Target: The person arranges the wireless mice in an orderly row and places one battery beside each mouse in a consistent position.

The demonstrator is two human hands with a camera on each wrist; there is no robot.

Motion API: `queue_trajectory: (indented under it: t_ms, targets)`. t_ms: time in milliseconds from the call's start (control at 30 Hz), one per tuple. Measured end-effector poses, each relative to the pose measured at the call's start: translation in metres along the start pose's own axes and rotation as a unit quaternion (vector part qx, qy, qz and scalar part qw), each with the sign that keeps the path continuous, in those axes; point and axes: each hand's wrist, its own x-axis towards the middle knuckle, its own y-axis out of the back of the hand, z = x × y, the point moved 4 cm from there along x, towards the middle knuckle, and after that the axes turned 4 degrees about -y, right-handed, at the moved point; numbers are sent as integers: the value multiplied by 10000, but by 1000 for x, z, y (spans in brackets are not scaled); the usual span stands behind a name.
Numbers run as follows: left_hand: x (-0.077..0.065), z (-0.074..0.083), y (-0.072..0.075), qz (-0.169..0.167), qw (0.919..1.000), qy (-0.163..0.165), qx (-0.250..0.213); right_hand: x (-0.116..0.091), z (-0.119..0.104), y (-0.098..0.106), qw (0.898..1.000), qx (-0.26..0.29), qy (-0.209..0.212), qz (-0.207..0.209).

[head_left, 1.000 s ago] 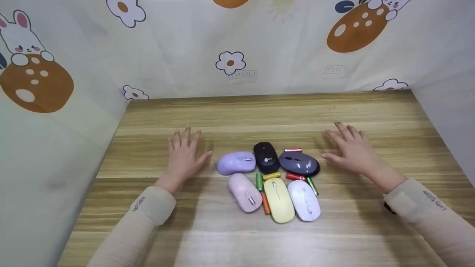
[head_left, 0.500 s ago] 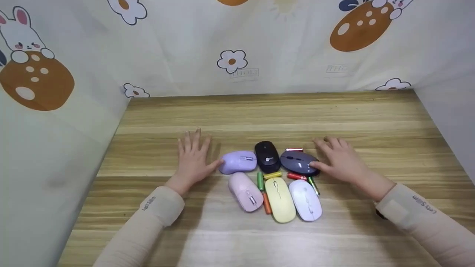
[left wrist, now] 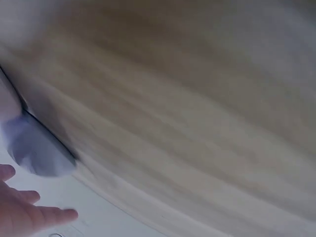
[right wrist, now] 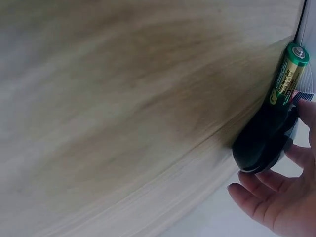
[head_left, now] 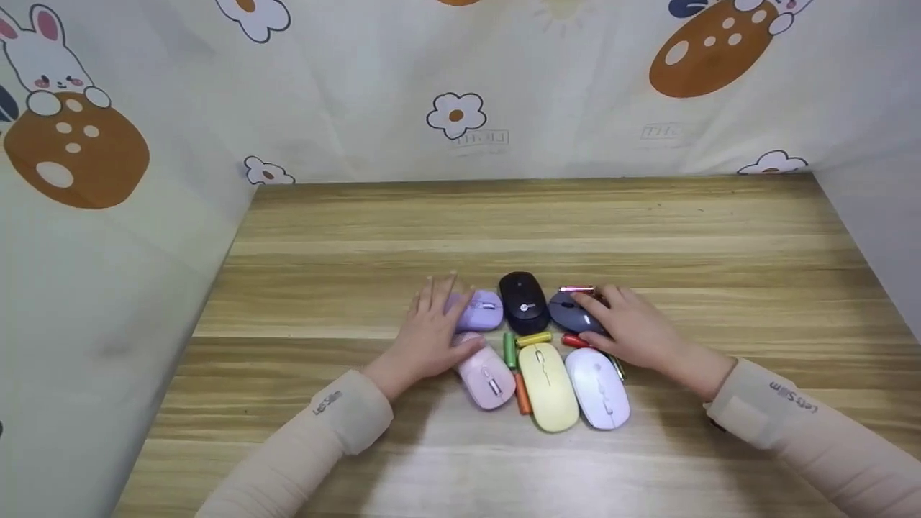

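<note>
Purple mouse (head_left: pixel 486 312) partly under left hand (head_left: pixel 429 339), fingers spread, grey mouse (head_left: pixel 565 314) partly beneath right hand (head_left: pixel 637 328), fingers apart

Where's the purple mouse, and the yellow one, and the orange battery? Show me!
Purple mouse (head_left: pixel 486 316), head view: uncovered front of its top.
Yellow mouse (head_left: pixel 549 391), head view: middle of its top.
Orange battery (head_left: pixel 523 393), head view: middle of its side.
</note>
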Motion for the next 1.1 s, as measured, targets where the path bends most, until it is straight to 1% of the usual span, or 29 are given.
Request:
queue_trajectory:
  t_ms: [133, 200, 467, 800, 1100]
  targets:
    - [2, 12, -4, -338, 9989, -238, -210, 0, 2, 0, 10000, -52, -46, 51]
    - [3, 14, -6, -389, 9985, -316, -220, 0, 2, -1, 10000, -30, -76, 53]
    - [1, 13, -10, -178, 9993, -314, -128, 4, 0, -2, 9999, 57, -124, -33]
    - [-2, 11, -12, -188, 9995, -262, -29, 7, -2, -6, 9999, 59, -115, -12]
    - [-4, 10, -13, -295, 9993, -220, 24, 9, -2, -7, 9992, 185, -258, -249]
